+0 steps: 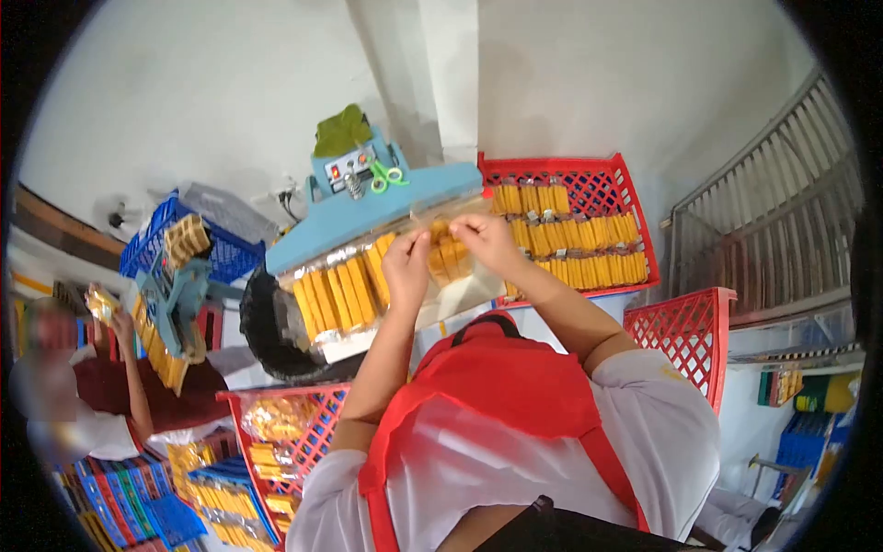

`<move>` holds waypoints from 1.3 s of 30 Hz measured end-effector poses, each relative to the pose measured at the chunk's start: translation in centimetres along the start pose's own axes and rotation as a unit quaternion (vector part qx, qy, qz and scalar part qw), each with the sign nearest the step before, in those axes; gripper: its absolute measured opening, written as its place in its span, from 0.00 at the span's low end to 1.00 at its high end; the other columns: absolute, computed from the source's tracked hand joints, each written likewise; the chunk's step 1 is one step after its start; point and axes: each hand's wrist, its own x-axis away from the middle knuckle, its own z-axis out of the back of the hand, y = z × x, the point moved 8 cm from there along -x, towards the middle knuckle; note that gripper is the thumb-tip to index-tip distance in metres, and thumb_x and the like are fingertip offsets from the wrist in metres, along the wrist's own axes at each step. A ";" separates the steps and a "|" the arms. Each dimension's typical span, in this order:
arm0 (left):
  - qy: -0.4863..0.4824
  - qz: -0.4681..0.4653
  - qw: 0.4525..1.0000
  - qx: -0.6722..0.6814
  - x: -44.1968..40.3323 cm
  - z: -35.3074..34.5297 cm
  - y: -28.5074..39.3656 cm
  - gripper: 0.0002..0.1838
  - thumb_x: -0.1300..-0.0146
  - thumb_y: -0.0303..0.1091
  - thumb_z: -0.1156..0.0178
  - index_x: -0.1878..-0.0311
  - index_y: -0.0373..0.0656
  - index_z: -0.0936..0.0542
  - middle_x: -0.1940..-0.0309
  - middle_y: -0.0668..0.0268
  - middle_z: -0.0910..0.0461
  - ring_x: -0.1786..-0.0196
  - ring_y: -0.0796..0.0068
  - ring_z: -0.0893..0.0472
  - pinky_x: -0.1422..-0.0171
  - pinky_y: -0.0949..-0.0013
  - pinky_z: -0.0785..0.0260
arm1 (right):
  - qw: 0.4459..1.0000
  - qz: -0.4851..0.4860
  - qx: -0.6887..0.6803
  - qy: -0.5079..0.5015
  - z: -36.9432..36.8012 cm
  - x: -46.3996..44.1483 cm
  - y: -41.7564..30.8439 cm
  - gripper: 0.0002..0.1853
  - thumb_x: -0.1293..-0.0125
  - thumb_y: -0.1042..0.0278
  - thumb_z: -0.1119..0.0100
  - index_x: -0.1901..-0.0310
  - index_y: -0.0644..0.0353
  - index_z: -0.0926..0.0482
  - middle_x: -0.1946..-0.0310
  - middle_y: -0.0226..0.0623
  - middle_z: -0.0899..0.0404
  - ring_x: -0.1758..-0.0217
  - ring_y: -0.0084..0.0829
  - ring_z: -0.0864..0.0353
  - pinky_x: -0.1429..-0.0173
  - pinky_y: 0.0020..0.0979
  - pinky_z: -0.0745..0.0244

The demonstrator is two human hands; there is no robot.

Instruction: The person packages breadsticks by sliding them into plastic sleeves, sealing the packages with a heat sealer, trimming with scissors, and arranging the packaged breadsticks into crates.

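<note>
Pinched closed at the mouth of a clear plastic packet [448, 260] are my left hand [407, 264] and my right hand [489, 244]. Yellow pieces show through its film. It hangs at the front of a light-blue bag sealer [354, 224], over a pale work surface [464, 296]. Left of my left hand, several yellow-filled packets [338, 293] stand in a row along the sealer. Green-handled scissors [386, 177] and a green cloth [342, 132] rest on top of the sealer.
A red crate [641, 216] with rows of yellow packets is at the right, another red crate [685, 336] nearer. A black bin bag [267, 322] hangs at the left. Further left, a co-worker's hand [121, 324] holds a packet beside a second sealer [179, 308]. Metal railings [768, 202] stand right.
</note>
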 end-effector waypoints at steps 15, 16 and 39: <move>-0.264 0.083 0.881 0.384 0.2 -4.3 -2.0 0.03 0.45 0.27 0.46 0.68 0.38 0.26 0.71 0.68 0.27 0.71 0.83 0.29 0.65 0.79 0.36 | 0.941 -0.202 -0.231 -0.142 0.3 0.8 3.3 0.02 0.48 0.78 0.44 0.72 0.64 0.24 0.67 0.33 0.27 0.75 0.16 0.30 0.66 0.19 0.34; -0.265 0.084 0.881 0.383 0.2 -4.6 -2.1 0.03 0.45 0.27 0.46 0.68 0.38 0.26 0.71 0.68 0.27 0.71 0.83 0.29 0.65 0.79 0.36 | 0.941 -0.202 -0.232 -0.141 0.1 0.8 3.3 0.02 0.48 0.78 0.44 0.72 0.64 0.24 0.67 0.33 0.27 0.75 0.16 0.30 0.66 0.19 0.34; -0.141 0.174 0.881 0.417 0.7 -4.5 -3.4 0.04 0.39 0.29 0.51 0.66 0.39 0.28 0.72 0.70 0.25 0.69 0.83 0.27 0.63 0.80 0.35 | 0.917 -0.223 -0.327 -0.044 0.9 1.2 2.9 0.10 0.46 0.78 0.45 0.61 0.65 0.28 0.76 0.33 0.25 0.71 0.21 0.25 0.65 0.20 0.29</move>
